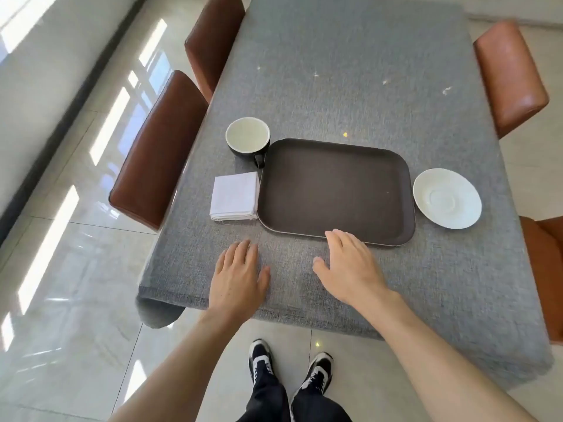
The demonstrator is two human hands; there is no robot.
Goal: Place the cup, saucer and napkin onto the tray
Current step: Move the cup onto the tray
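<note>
A dark brown rectangular tray (335, 190) lies bare on the grey tablecloth. A black cup (247, 141) with a white inside stands at the tray's far left corner, its handle toward the tray. A folded white napkin (235, 195) lies against the tray's left edge. A white saucer (447, 198) sits just right of the tray. My left hand (239, 277) rests flat on the cloth near the table's front edge, below the napkin, holding nothing. My right hand (350, 266) lies flat with its fingertips at the tray's near rim, also holding nothing.
The table (350, 71) stretches away from me under a grey cloth. Two brown leather chairs (158, 150) stand on its left, and orange-brown chairs (508, 77) on its right. My feet stand on a glossy tiled floor (76, 284) in front of the table.
</note>
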